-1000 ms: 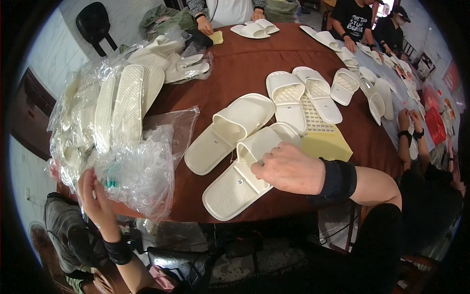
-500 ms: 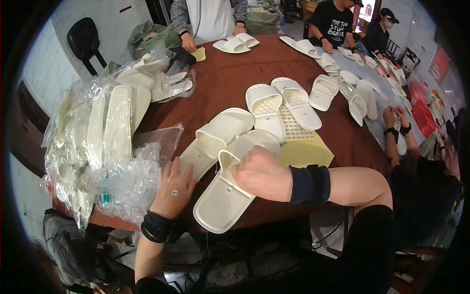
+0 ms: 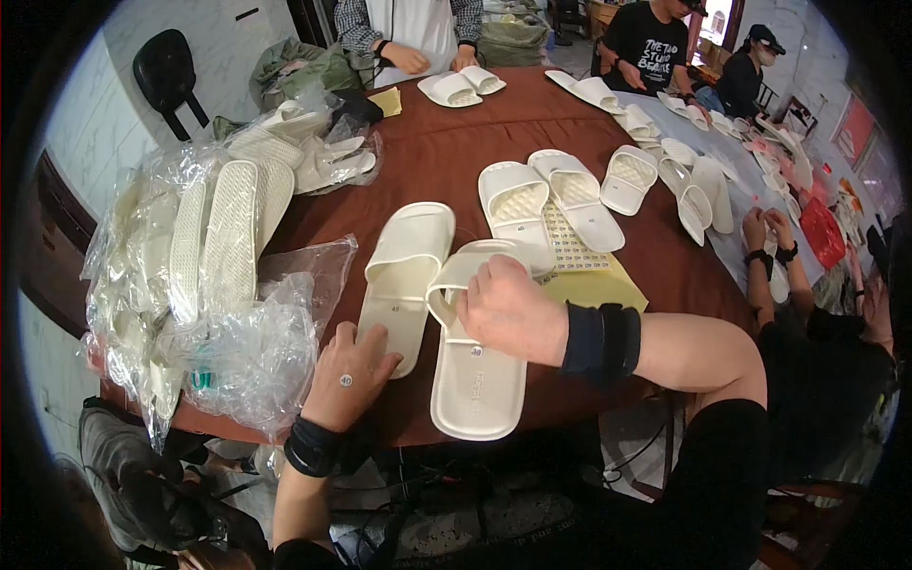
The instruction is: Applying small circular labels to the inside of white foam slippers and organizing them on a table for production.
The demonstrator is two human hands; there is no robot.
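My right hand [image 3: 513,306] is closed at the strap of a cream slide slipper [image 3: 480,399], its fingertips hidden by the strap and hand. That slipper points away from me, with a small round sticker on its insole. Beside it on the left lies a second cream slipper [image 3: 410,252], roughly parallel and also stickered. At the heel of this one rests my left hand [image 3: 350,375], fingers apart and lightly bent; whether the fingertips touch it is hard to tell. A round white sticker is on the back of my left hand.
Beyond my right hand, a yellow sticker sheet [image 3: 598,288] lies partly under another slipper pair [image 3: 575,195]. Plastic-bagged slippers [image 3: 228,237] are heaped at the left. A brown cloth [image 3: 427,142] covers the table. Several people work around it, one with hands close by at right [image 3: 768,233].
Both near slippers have turned from slanting to pointing straight away from me. My right hand has shifted slightly up with its slipper. Across the table, a person's hand has left a yellow paper.
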